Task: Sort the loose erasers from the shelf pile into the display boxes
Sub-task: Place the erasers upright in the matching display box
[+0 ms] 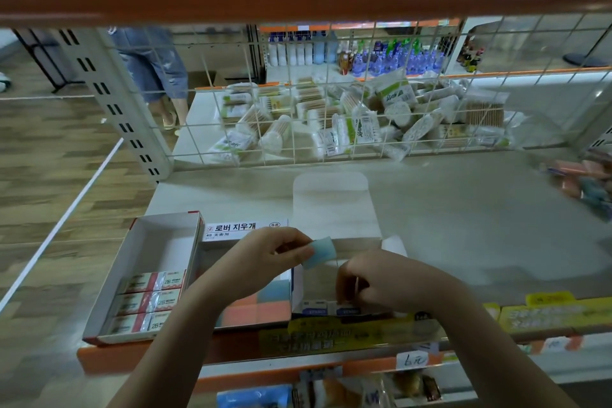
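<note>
At the far left of the shelf (463, 225) stands the left display box (145, 275), with white erasers in red and white sleeves lying in rows at its near end. Just beside it is the middle display box (251, 305), which holds orange and blue erasers. The left hand (265, 262) is above this box and pinches a light blue eraser (321, 252) between thumb and fingertips; the eraser is tilted, with its long side pointing up and to the right. Below and to the left of it lie the same coloured erasers, so I judge that the next move is a short lowering into that box. To the right, the right hand (381, 285) reaches down into the right display box (331, 275), its fingers curled round a small thing at the box's front; I cannot tell exactly what it is. The loose pile (583, 182) of erasers lies far to the right on the shelf, blurred, well apart from both hands and nearer to the right one.
</note>
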`<state>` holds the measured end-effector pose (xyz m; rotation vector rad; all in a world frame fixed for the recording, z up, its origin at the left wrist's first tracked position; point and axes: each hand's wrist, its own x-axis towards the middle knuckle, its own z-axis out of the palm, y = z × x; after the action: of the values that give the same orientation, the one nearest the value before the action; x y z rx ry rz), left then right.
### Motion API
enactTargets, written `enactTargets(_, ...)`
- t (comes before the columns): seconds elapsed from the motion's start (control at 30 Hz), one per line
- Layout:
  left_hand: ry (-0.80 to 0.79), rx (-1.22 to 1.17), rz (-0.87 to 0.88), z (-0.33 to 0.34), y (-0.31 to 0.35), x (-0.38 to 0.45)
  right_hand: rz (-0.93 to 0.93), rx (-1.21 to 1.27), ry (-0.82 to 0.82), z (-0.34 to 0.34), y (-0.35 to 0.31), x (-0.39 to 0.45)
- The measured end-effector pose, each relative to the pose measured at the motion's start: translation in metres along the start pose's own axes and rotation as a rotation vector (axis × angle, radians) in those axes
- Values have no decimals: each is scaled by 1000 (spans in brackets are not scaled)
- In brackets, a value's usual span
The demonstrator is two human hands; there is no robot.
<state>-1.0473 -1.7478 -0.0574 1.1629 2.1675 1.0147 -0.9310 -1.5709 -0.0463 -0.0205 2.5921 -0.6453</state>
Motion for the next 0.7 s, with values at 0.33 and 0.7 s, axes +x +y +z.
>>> enactTargets(0.33, 139, 78, -13, -48, -4, -14, -48, -1, 114, -7, -3, 3)
enactTargets(0.7, -124, 475, -101, -74, -30, -18, 77, -35, 186, -19, -51, 35)
